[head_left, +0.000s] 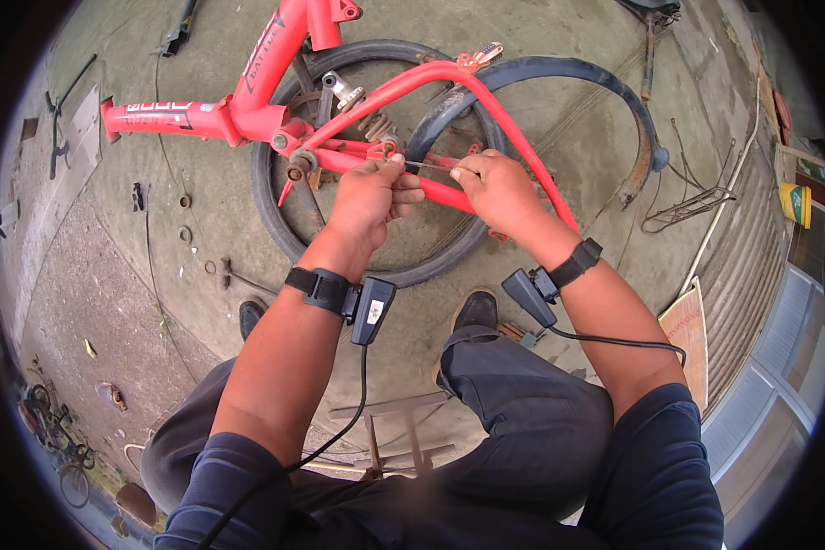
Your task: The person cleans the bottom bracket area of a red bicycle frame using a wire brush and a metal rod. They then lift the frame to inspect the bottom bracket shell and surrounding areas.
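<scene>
Both hands clamped on thin rod beside red bicycle frame, concrete floor open around

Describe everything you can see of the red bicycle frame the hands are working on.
The red bicycle frame looks like painted metal tubing, lying on its side on the concrete floor, over a black tyre. A straight main tube runs left; curved rear stays arc right beside a dark mudguard. The bare crank axle is exposed, rusty-looking. The left hand grips near the rear tubes; the right hand holds a thin metal tool against them.
</scene>
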The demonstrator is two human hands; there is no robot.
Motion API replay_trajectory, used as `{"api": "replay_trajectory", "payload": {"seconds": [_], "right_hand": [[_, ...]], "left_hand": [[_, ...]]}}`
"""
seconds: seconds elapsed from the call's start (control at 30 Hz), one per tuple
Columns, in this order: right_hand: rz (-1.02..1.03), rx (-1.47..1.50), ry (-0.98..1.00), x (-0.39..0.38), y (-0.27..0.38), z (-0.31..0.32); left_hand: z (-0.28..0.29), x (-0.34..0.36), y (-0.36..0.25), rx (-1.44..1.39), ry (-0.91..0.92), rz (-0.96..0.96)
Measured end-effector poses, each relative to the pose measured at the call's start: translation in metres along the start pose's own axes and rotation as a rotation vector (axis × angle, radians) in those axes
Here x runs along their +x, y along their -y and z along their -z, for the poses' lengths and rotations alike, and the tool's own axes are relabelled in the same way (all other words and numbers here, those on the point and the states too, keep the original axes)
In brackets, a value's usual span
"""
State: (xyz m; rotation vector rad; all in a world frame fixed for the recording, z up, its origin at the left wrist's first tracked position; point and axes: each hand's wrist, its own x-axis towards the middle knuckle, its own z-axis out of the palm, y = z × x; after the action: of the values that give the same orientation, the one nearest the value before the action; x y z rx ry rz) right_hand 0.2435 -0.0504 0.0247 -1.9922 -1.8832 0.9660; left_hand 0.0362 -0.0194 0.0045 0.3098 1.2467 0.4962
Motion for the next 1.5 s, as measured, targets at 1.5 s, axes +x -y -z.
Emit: {"api": "replay_trajectory", "payload": {"seconds": [1.5], "right_hand": [[-0.130,0.126,0.078,0.010,-0.008,0.011]], "left_hand": [[0.272,-0.046,0.154,-0.022,-0.774,0.269]]}}
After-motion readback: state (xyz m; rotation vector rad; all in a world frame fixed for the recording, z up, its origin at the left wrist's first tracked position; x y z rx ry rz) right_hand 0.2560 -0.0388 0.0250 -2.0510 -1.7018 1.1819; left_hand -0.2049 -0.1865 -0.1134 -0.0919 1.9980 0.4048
